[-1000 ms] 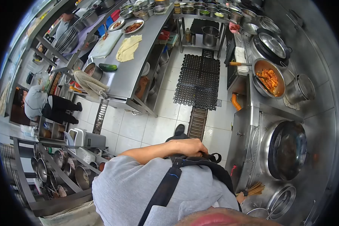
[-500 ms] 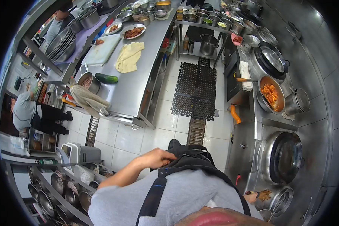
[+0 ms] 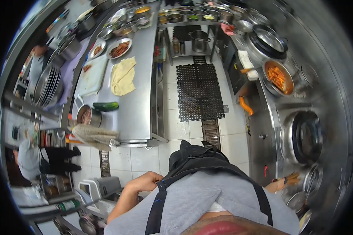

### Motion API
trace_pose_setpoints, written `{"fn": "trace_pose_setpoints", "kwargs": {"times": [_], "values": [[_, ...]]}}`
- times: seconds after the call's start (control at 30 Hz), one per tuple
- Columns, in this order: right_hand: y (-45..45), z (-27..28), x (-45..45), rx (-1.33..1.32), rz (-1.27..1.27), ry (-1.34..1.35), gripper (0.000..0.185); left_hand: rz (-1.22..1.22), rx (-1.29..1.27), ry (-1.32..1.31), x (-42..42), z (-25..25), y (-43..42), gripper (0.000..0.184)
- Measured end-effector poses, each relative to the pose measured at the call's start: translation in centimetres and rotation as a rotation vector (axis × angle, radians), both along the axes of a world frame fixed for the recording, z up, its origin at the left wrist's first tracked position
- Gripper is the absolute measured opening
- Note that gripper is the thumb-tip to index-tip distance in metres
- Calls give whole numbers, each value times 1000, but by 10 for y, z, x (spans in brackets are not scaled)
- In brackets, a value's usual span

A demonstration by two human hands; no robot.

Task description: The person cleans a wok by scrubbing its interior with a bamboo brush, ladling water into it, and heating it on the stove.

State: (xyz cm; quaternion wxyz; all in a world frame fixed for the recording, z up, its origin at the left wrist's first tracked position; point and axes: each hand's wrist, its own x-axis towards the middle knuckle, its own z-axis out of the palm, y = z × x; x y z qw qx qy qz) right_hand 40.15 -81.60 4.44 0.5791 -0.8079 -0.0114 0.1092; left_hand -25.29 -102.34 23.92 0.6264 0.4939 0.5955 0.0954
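My right hand [image 3: 276, 185] is at the stove counter on the right, closed around a bamboo wok brush [image 3: 293, 179] with its bristles spread to the right. Close by on the counter are a round metal pot [image 3: 313, 178] and another metal vessel [image 3: 296, 201]. At my left side, my left hand [image 3: 147, 181] is closed with curled fingers, beside the strap of my black apron [image 3: 198, 160]. Its fingertips are turned away, so whether it grips anything is hidden.
A steel worktable [image 3: 139, 98] at left bears dough [image 3: 122, 76], a cucumber [image 3: 106, 106] and a cutting board [image 3: 91, 76]. A pan of orange-red food [image 3: 277, 77] and a large wok [image 3: 305, 137] are on the stove. A black mat [image 3: 200, 92] covers the floor. A co-worker [image 3: 41, 158] stands left.
The whole view has shifted and turned a little. My left hand has moved left, away from the apron's front. My right hand still holds the brush, slightly farther right and higher.
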Motion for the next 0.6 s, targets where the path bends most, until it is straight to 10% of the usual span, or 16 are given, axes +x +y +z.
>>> {"fn": "trace_pose_setpoints", "kwargs": {"times": [0.17, 0.6], "values": [[-2, 18, -13, -100, -93, 116, 60, 533, -210, -448, -6, -34, 9, 25], [-39, -6, 9, -220, -137, 53, 80, 310, 221, -108, 41, -73, 73, 24]]}}
